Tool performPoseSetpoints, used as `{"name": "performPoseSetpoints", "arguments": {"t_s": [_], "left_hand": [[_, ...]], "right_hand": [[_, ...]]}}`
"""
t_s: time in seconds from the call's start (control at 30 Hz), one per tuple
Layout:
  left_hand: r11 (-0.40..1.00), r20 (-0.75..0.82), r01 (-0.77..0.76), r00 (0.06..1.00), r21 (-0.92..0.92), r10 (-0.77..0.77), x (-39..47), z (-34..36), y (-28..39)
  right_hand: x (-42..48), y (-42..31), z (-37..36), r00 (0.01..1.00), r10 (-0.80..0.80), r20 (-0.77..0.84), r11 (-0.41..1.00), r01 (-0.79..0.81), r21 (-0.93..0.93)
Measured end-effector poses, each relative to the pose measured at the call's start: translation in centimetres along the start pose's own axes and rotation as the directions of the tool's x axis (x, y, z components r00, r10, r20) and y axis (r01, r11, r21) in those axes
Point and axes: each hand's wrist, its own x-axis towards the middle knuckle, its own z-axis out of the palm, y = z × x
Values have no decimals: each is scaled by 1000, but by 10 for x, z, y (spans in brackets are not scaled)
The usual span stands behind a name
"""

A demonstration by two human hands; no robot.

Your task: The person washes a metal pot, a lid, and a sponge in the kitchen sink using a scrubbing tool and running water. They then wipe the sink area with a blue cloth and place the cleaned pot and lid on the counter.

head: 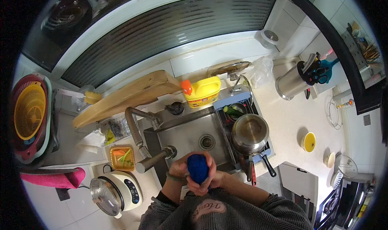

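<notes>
Both of my hands are closed around a bunched dark blue cloth (198, 168) at the near edge of the stainless steel sink (188, 133). My left hand (178, 166) wraps it from the left, with a bracelet at the wrist. My right hand (212, 169) grips it from the right. The faucet (135, 127) stands left of the basin, its cylindrical head (154, 160) beside my left hand. In the basin the round drain (207, 142) shows. An upturned steel pot (250, 134) rests on the rack at the sink's right side, near a bowl of green vegetables (235, 111).
Behind the sink stand a yellow jug (203, 92) and a thick wooden board (130, 96). On the left are a vegetable basket (122, 158) and an electric cooker (116, 195). To the right are a steel utensil holder (292, 81), a yellow bowl (308, 142) and pan handles (268, 166).
</notes>
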Motion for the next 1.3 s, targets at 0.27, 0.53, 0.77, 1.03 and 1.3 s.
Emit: {"name": "performPoseSetpoints", "arguments": {"t_s": [0.27, 0.53, 0.77, 1.03, 1.3], "left_hand": [[464, -528, 327, 741, 823, 414, -11, -8, -25], [568, -676, 459, 691, 683, 254, -8, 10, -16], [988, -72, -59, 995, 144, 70, 15, 33, 8], [960, 238, -107, 970, 259, 44, 24, 132, 51], [728, -458, 165, 861, 665, 223, 15, 78, 19]], "right_hand": [[-2, 7, -10, 435, -716, -546, 538, -154, -829], [-7, 8, 5, 437, -857, -274, 165, -271, -948], [-15, 21, 27, 993, -117, -23, 984, 113, -139], [-9, 23, 84, 999, -37, 18, 999, 37, 12], [-25, -2, 67, 739, -152, -656, 934, -110, -340]]}}
